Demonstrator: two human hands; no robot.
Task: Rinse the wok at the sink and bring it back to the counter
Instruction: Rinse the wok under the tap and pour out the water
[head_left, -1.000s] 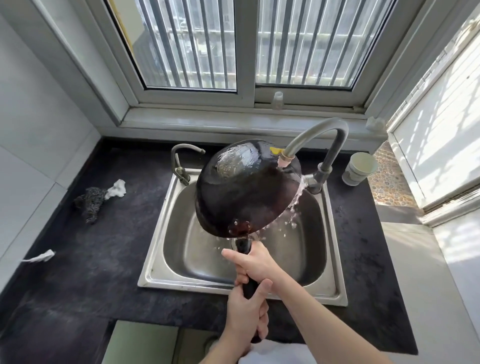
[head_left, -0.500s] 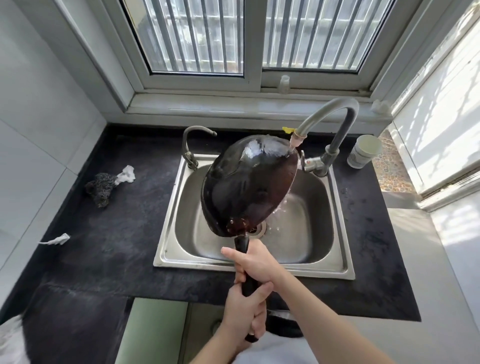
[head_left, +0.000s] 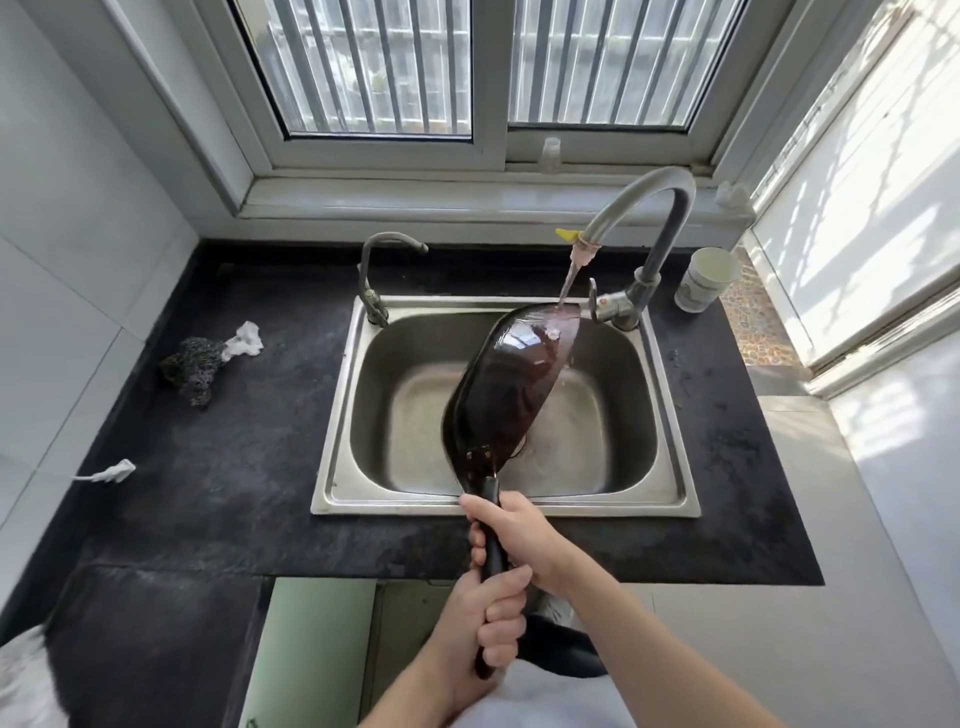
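Dark worktop (head_left: 234, 467) sat under a barred window (head_left: 374, 67), steel sink (head_left: 670, 415) set in. Wok (head_left: 514, 384) was tilted over the sink, far rim under the running tap (head_left: 649, 208). Right grip (head_left: 511, 535) clasped its handle (head_left: 491, 540) near the wok; left grip (head_left: 488, 618) clasped the handle end.

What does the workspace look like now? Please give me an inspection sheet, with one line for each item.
Surface: dark counter with a steel sink set into it.
Job's things: wok tilted on edge over the sink; water from the tall tap runs onto its upper rim.
Clutter: dark scourer and two white scraps on the left; white cup on the right.
Hands: right hand grips the wok handle nearer the pan; left hand grips its end.
Cables: nothing seen.
Surroundings: barred window behind; small tap at the sink's left corner.
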